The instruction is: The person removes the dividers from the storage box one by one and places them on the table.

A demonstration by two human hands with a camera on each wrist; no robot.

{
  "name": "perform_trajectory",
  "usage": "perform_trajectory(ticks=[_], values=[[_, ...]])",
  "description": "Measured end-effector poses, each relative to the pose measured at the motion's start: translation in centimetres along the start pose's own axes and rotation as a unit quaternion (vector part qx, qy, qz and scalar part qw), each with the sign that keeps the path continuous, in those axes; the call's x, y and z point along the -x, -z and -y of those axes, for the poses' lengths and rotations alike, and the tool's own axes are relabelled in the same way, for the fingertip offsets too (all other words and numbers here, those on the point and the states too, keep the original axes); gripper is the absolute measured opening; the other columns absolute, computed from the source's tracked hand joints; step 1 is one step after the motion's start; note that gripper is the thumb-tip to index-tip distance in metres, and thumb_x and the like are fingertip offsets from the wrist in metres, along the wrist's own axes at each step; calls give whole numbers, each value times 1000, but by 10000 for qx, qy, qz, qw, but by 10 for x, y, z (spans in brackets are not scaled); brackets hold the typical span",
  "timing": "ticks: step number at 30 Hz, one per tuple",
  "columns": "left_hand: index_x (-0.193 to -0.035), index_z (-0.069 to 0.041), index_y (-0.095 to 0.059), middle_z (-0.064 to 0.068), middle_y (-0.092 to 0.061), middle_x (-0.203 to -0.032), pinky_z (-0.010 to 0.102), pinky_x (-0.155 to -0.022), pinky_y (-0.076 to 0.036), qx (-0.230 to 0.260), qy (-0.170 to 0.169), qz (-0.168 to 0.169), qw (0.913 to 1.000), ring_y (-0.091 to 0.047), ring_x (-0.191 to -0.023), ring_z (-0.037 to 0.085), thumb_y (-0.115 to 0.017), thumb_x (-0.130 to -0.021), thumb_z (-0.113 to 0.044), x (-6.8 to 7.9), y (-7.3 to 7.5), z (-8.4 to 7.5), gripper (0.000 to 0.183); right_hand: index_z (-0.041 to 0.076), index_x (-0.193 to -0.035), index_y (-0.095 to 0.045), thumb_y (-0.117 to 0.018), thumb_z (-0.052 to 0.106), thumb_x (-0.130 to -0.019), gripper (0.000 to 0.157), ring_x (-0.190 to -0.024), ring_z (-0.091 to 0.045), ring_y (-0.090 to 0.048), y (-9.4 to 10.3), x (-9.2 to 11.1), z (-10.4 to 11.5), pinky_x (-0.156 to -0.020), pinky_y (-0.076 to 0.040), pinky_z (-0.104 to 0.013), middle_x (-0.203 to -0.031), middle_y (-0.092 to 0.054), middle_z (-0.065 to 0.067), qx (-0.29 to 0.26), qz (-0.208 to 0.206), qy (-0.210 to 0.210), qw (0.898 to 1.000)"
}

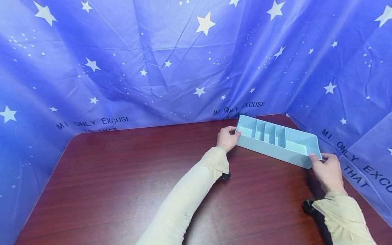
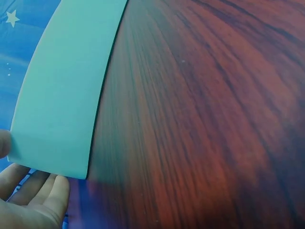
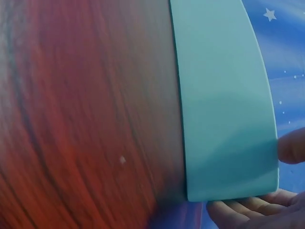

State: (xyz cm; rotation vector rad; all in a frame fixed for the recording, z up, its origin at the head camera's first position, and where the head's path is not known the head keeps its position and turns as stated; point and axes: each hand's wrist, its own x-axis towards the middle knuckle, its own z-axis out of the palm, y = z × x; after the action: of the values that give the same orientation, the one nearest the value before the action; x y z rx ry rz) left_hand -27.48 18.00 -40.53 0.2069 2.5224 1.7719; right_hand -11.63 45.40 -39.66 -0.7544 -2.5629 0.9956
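Note:
A long light-blue divided organizer tray sits at the back right of the table, slanting with its right end nearer. Its compartments show nothing inside: a larger one at each end and several narrow ones between. My left hand grips the far left end, thumb over the rim. At the right end my right hand holds the corner, thumb on top and fingers round the end wall. In the left wrist view, the tray's side stands by the left fingers. The right wrist view shows the right fingers against the tray's end.
The dark red wood-grain table spreads under both arms. A blue curtain with white stars hangs behind it and along both sides, close to the tray's back and right end. Dark wrist devices sit under the cream sleeves.

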Motion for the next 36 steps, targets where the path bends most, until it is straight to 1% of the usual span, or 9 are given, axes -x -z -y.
perform_trajectory(ticks=[3, 4, 7, 11, 18, 23, 25, 31, 36], values=[[-115, -15, -70, -2, -70, -104, 25, -86, -47, -130, -46, -53, 9999, -61, -101, 13, -66, -91, -27, 1, 3, 1, 28, -13, -128, -48, -46, 31, -97, 53, -67, -8, -50, -6, -2, 2, -59, -40, -26, -93, -63, -21, -43, -104, 116, 9999], [-115, -15, -70, -2, -70, -104, 25, -86, -47, -157, -66, -78, 9998, -61, -101, 13, -66, -91, -27, 2, 4, 2, 28, -12, -130, -46, -45, 30, -98, 54, -69, -9, -51, -8, -2, 3, -60, -40, -26, -95, -62, -22, -60, -108, 102, 9999], [-118, -14, -68, -2, -69, -107, 25, -87, -46, -164, -154, -144, 9996, -61, -102, 13, -64, -92, -24, 1, 7, 5, 28, -12, -135, -41, -43, 32, -98, 57, -80, -20, -51, -11, -1, 7, -63, -37, -29, -106, -58, -26, -70, -44, 7, 10000], [-120, -11, -67, -1, -70, -109, 24, -86, -47, 121, -178, -140, 9997, -63, -101, 11, -64, -92, -21, -1, 11, 10, 30, -13, -137, -37, -42, 31, -98, 59, -90, -31, -48, -14, 1, 14, -64, -37, -30, -112, -52, -29, -187, 95, -28, 9998], [-122, -10, -66, 2, -70, -110, 24, -84, -49, 393, -197, -18, 9990, -65, -100, 12, -65, -92, -21, -2, 21, 17, 32, -13, -138, -34, -42, 30, -98, 60, -89, -27, -47, -19, 0, 20, -64, -37, -27, -111, -51, -25, -349, 156, -139, 9992], [-119, -12, -68, 2, -70, -109, 26, -85, -48, 146, -175, -234, 9995, -62, -100, 13, -66, -90, -20, -1, 28, 19, 30, -13, -139, -31, -44, 29, -98, 61, -80, -15, -47, -24, -1, 23, -61, -40, -20, -110, -50, -21, -448, 281, -158, 9985], [-118, -12, -69, 3, -70, -109, 27, -84, -48, 104, -178, -337, 9992, -61, -100, 14, -66, -89, -18, 0, 31, 19, 30, -13, -139, -31, -46, 29, -98, 61, -80, -14, -47, -27, -2, 24, -61, -40, -18, -111, -49, -21, -466, 315, -135, 9983], [-121, -11, -67, 7, -70, -111, 26, -83, -49, 348, -197, -340, 9986, -64, -99, 13, -65, -89, -13, 5, 37, 18, 32, -12, -139, -31, -47, 32, -97, 63, -83, -17, -47, -28, 0, 29, -61, -39, -19, -112, -50, -21, -430, 363, -92, 9984], [-120, -10, -68, 8, -70, -110, 26, -83, -49, 481, -189, -354, 9980, -65, -98, 14, -65, -89, -13, 9, 41, 18, 31, -13, -138, -32, -48, 33, -97, 64, -87, -22, -47, -28, 2, 30, -62, -38, -20, -114, -50, -25, -412, 384, 37, 9984]])
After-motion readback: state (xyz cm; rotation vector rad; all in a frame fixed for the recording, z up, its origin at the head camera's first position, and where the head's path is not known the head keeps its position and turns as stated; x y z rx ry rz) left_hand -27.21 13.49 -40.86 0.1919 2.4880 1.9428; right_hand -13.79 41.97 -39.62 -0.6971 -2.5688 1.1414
